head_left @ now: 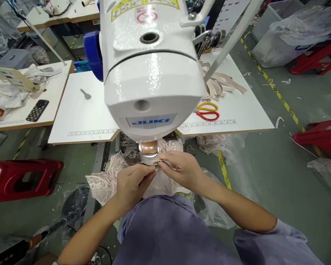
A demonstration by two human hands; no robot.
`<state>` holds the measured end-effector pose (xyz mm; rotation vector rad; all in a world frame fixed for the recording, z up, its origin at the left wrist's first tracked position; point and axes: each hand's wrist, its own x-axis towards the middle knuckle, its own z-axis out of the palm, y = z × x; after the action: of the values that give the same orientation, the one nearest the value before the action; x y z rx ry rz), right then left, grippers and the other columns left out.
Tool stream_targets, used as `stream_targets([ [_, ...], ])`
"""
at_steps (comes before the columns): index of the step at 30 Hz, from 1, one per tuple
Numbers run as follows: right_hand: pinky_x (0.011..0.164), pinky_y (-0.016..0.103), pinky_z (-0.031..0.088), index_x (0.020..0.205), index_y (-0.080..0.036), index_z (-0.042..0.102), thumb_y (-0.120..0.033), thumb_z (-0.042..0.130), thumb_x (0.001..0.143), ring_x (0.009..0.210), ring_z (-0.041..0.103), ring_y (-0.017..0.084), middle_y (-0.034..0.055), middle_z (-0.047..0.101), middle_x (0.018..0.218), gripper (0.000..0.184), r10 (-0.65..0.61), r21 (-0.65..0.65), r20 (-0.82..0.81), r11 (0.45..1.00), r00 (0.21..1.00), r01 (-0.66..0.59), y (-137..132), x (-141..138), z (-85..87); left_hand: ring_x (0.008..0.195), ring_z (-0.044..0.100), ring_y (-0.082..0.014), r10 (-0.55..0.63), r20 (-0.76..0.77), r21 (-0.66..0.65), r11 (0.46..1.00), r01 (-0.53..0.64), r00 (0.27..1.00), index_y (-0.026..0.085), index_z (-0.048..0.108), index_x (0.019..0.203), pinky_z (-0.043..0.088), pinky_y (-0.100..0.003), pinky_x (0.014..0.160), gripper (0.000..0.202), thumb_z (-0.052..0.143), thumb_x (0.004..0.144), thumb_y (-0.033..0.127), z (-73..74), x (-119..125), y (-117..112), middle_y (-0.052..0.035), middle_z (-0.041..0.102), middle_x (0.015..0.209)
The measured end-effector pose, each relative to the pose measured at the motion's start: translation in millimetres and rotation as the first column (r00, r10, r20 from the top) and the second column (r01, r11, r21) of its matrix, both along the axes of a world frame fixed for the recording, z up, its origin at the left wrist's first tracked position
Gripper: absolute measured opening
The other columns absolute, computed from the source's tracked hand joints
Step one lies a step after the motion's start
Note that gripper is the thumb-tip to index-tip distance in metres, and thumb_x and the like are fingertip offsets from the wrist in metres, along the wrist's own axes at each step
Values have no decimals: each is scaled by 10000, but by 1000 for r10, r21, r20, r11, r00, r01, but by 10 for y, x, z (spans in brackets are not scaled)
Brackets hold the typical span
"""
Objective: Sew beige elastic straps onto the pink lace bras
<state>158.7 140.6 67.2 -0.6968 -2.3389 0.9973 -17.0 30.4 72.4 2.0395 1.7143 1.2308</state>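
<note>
A white JUKI sewing machine head (154, 81) fills the upper middle. Pale pink lace garment pieces (106, 180) hang below it, in front of my lap. My left hand (135, 181) is closed in a pinch on an edge of the lace garment, just below the machine's metal foot area (149, 149). Fingertip to fingertip with it, my right hand (182, 169) is also closed in a pinch. A thin grey, shiny piece (169, 164) shows between its fingers, too small to name. Between both hands lies a bit of green.
Scissors with yellow and red handles (207, 111) and beige fabric strips (223, 84) lie on the white table (248, 114). A grey spoon-shaped object (85, 94) rests on its left part. A phone (37, 110) lies farther left. Red stools (24, 180) stand at both sides.
</note>
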Motion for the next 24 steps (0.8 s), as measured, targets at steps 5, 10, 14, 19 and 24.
stream_targets([
  [5, 633, 217, 401, 919, -211, 684, -249, 577, 919, 689, 605, 109, -15, 696, 776, 113, 110, -209, -6, 972, 994, -109, 60, 6, 103, 678, 703, -110, -9, -68, 23, 1000, 11, 998, 147, 664, 928, 514, -182, 604, 75, 672, 863, 112, 101, 2, 30, -44, 759, 764],
  [10, 670, 224, 411, 904, -210, 696, -245, 563, 928, 713, 615, 116, -18, 698, 781, 140, 205, -365, 20, 913, 979, -184, 91, 43, 199, 637, 687, -93, -32, -74, 7, 999, 33, 997, 160, 657, 915, 493, -172, 573, 35, 646, 889, 139, 116, -4, 43, -26, 763, 756],
  [14, 683, 222, 397, 933, -224, 705, -267, 568, 936, 727, 607, 109, -28, 702, 810, 144, 238, -381, 37, 901, 970, -207, 85, 61, 237, 617, 668, -85, -31, -90, -26, 999, 29, 996, 163, 654, 912, 465, -171, 562, 20, 639, 899, 165, 119, -10, 49, -16, 756, 758],
  [19, 671, 226, 383, 970, -228, 710, -301, 566, 945, 714, 589, 106, -34, 685, 789, 163, 254, -403, 69, 892, 965, -206, 85, 67, 234, 586, 637, -95, -75, -162, -228, 973, 36, 984, 173, 639, 1092, 412, -193, 524, 172, 543, 962, 232, 153, -45, 67, 11, 721, 725],
  [24, 674, 222, 395, 917, -229, 716, -317, 607, 922, 725, 606, 107, -36, 697, 801, 140, 267, -478, 75, 855, 961, -200, 86, 91, 234, 541, 540, -121, -164, -323, -241, 967, 86, 932, 169, 606, 848, 328, -257, 511, 270, 413, 1008, 269, 73, -76, 36, 13, 614, 629],
])
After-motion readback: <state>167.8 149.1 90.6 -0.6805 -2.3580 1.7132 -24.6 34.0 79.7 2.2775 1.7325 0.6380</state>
